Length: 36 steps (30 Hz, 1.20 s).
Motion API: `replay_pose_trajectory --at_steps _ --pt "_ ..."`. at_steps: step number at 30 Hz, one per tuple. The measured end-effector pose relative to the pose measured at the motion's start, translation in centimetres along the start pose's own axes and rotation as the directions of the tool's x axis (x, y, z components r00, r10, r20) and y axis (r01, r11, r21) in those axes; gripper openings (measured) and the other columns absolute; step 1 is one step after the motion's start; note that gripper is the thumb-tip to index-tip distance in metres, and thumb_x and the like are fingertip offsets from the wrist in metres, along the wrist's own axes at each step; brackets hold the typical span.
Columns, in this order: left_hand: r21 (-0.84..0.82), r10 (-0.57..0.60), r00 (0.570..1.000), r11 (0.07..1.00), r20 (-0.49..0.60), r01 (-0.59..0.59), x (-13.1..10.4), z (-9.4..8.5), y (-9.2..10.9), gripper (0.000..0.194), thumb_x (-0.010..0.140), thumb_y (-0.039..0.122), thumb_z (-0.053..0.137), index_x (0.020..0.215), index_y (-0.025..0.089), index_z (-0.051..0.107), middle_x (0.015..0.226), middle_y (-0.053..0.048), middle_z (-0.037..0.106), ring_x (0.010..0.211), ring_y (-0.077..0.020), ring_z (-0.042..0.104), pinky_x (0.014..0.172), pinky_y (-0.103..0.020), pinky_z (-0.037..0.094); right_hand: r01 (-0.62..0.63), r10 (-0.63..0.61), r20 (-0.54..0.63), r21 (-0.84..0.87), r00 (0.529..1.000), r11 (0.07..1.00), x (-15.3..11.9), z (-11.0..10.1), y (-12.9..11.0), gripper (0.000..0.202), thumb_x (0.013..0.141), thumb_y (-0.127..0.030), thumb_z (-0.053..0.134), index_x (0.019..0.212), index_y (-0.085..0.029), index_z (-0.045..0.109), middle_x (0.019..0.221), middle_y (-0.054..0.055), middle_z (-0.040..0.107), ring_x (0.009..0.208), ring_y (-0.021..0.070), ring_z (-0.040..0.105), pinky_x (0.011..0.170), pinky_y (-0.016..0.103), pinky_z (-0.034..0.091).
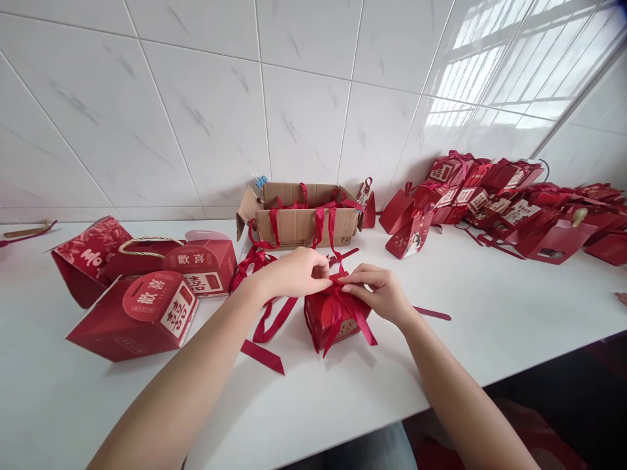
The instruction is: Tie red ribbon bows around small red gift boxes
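We have the small red box on the white table, in front of us and near the middle of our view, with a red ribbon gathered at its top and loose tails hanging down its near side. Our right hand comes in from the right, thumb and forefinger pinching the ribbon over the box top. Our left hand meets it from the other side, fingers curled and thumb and fingertips drawn together at the ribbon; we cannot tell exactly which part they grip, because the hand covers it. Just left of the box, loose ribbon strips lie on the table, some under our left forearm. Behind our hands stands an open cardboard box, red ribbons draped over its near wall and a blue binder clip at its left corner. Farther left we see a group of larger red boxes, one with a rope handle. To the right, a heap of red gift boxes runs along the tiled wall, and at the far right edge we glimpse part of another person's hand
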<state>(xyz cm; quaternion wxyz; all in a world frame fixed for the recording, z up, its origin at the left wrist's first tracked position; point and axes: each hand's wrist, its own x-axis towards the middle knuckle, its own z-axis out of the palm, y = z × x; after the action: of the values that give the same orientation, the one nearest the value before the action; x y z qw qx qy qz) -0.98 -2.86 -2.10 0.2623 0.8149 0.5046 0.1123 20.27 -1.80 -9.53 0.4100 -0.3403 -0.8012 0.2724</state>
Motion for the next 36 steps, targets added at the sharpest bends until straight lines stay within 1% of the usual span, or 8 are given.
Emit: replay_pose_trajectory --at_steps 3,5,7,11,17,22,28,36 --pt "0.032 -0.043 0.999 0.999 -0.027 0.044 -0.4 -0.2 0.5 0.019 0.076 0.037 0.055 0.069 0.02 0.059 0.072 -0.001 0.064 0.052 -0.0125 0.05 0.044 -0.025 0.033 0.027 -0.027 -0.011 -0.033 1.0 0.999 -0.1 -0.2 0.0 0.021 0.085 -0.042 0.059 0.093 -0.03 0.074 0.082 0.004 0.064 0.067 0.0163 0.056 0.063 0.033 0.047" --pt "0.038 -0.032 0.999 0.999 -0.035 0.034 -0.4 -0.1 0.6 0.017 0.076 0.036 0.054 0.072 0.02 0.058 0.073 -0.001 0.064 0.054 -0.0129 0.051 0.045 -0.025 0.034 0.042 -0.042 -0.006 -0.04 0.999 0.998 -0.1 -0.4 -0.1 0.021 0.085 -0.042 0.058 0.094 -0.03 0.073 0.083 0.004 0.064 0.069 0.0169 0.057 0.064 0.034 0.048" --pt "0.02 0.017 1.0 1.0 -0.02 -0.017 -0.3 -0.1 0.5 0.014 0.076 0.033 0.055 0.084 0.023 0.059 0.078 0.0 0.065 0.06 -0.0143 0.056 0.048 -0.024 0.037 0.081 -0.08 0.03 -0.039 0.996 0.996 -0.2 -0.5 -0.2 0.022 0.085 -0.041 0.059 0.098 -0.029 0.072 0.087 0.005 0.064 0.072 0.0176 0.058 0.066 0.034 0.049" --pt "-0.006 0.093 0.994 0.996 0.064 -0.093 0.0 -0.1 0.0 0.029 0.075 0.031 0.056 0.104 0.029 0.058 0.088 0.002 0.067 0.072 -0.0153 0.06 0.058 -0.024 0.041 0.168 -0.16 0.119 -0.06 0.98 0.984 -0.2 -0.8 -0.3 0.026 0.086 -0.035 0.056 0.109 -0.028 0.066 0.093 0.006 0.064 0.077 0.0183 0.058 0.071 0.036 0.049" --pt "-0.007 0.1 0.991 0.995 0.084 -0.1 0.4 0.0 -0.3 0.025 0.08 0.042 0.053 0.097 0.026 0.062 0.095 0.0 0.065 0.076 -0.0157 0.058 0.061 -0.024 0.041 0.142 -0.133 0.104 -0.084 0.986 0.986 -0.2 -0.8 -0.7 0.015 0.085 -0.031 0.056 0.095 -0.024 0.063 0.083 0.004 0.061 0.07 0.0166 0.053 0.067 0.034 0.046" --pt "-0.008 0.133 0.983 0.991 0.126 -0.133 0.7 0.3 -0.7 0.023 0.075 0.03 0.056 0.097 0.025 0.059 0.085 0.0 0.061 0.07 -0.0154 0.055 0.058 -0.025 0.039 0.14 -0.13 0.119 -0.08 0.984 0.987 -0.1 -0.9 -0.9 0.014 0.081 -0.022 0.055 0.095 -0.023 0.058 0.085 0.003 0.06 0.07 0.0152 0.051 0.064 0.031 0.044" --pt "-0.034 0.104 0.982 0.994 0.156 -0.1 0.5 0.1 -0.7 0.026 0.072 0.021 0.054 0.098 0.025 0.056 0.089 0.0 0.062 0.076 -0.0163 0.057 0.059 -0.026 0.041 0.161 -0.158 0.1 -0.021 0.982 0.987 -0.1 -0.8 -0.6 0.024 0.077 -0.012 0.05 0.097 -0.023 0.057 0.085 0.001 0.058 0.068 0.0133 0.049 0.063 0.029 0.043" --pt "-0.109 0.173 0.983 0.98 0.054 -0.166 1.1 0.5 -0.8 0.017 0.079 0.03 0.053 0.095 0.023 0.057 0.097 -0.001 0.063 0.086 -0.0179 0.058 0.07 -0.029 0.045 0.181 -0.182 0.079 0.023 0.98 0.983 -0.1 -0.4 -0.1 0.019 0.078 -0.011 0.053 0.093 -0.021 0.058 0.08 0.002 0.057 0.067 0.0127 0.048 0.062 0.028 0.043"
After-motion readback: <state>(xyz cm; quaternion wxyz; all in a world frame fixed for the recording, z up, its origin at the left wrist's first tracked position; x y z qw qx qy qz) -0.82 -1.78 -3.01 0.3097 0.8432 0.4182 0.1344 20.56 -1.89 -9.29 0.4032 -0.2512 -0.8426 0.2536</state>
